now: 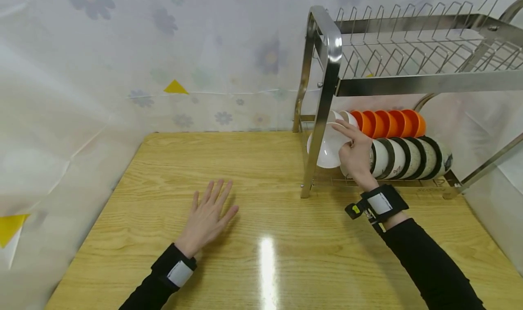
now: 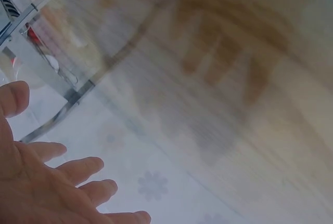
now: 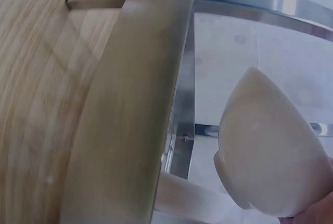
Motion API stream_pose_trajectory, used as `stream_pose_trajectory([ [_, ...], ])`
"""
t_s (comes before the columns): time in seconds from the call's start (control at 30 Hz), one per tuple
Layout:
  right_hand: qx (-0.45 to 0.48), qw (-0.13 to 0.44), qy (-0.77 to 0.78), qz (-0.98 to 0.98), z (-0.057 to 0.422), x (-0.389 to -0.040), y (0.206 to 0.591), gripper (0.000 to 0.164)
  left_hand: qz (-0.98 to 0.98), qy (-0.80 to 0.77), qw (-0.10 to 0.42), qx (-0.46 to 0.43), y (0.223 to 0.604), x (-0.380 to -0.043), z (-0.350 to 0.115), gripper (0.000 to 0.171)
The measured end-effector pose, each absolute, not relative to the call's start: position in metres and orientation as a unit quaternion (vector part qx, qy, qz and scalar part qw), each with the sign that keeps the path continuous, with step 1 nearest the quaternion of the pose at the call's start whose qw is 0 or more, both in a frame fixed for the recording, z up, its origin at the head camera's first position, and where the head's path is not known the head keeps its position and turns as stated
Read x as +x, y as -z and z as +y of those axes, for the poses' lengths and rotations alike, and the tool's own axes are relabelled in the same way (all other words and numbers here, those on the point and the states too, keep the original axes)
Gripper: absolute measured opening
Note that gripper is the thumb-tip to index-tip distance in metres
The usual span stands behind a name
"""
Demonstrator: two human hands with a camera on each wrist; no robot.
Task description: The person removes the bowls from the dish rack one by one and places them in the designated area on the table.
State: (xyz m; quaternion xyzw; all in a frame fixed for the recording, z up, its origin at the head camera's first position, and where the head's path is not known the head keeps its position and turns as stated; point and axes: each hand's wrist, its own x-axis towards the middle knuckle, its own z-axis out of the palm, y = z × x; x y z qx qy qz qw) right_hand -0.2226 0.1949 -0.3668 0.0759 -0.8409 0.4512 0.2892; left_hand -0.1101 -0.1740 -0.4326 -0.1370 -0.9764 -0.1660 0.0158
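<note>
Here's the right hand point(image 1: 356, 156) at work now, reaching into the lower tier of the two-tier stainless-steel wire dish rack point(image 1: 425, 82). I read its fingers as drawn in narrow, pinching the glossy white round bowl point(image 1: 332, 147) near its rim; the right wrist view has the bowl tipped on its side, touching them. That bowl sits just left of the fingers, behind the rack's upright metal leg point(image 1: 320, 119); whether it bears on the wires below, I can't tell.

Just beyond the fingertips, more white rounded crockery point(image 1: 350, 117). To the right of the fingers, a row of bright orange cups or bowls point(image 1: 392, 124), and nearer me the patterned white bowls with dark rims point(image 1: 408, 158), stacked on edge.

Over to the left hand point(image 1: 206, 221): fingers spread wide, holding nothing, hovering over the pale wood-grain tabletop point(image 1: 253, 164), well apart from the rack.

I'd call this step the handling of the white bowl at the rack's end; going in or coming out, I can't say from here. Either way, I judge the next move calls for a steady pinch and a path clear of that leg and the crockery crowding the fingertips
</note>
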Motion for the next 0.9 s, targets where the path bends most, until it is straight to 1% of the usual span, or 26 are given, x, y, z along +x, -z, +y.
stream_pose_trajectory([
  [0.33,-0.034,0.167,-0.598,-0.783,0.192,-0.225,0.366,0.061,-0.973,0.169,0.017,-0.156,0.431,-0.114,-0.164,0.071],
  [0.6,-0.108,0.102,-0.685,-0.713,0.180,-0.229,0.365,0.061,-0.963,0.172,0.040,-0.202,0.425,-0.119,-0.152,0.070],
  [0.67,-0.115,0.095,-0.696,-0.702,0.177,-0.230,0.365,0.062,-0.961,0.168,0.049,-0.216,0.423,-0.121,-0.148,0.070],
  [0.9,-0.106,0.102,-0.730,-0.668,0.166,-0.235,0.370,0.065,-0.951,0.128,0.090,-0.268,0.411,-0.133,-0.131,0.070],
])
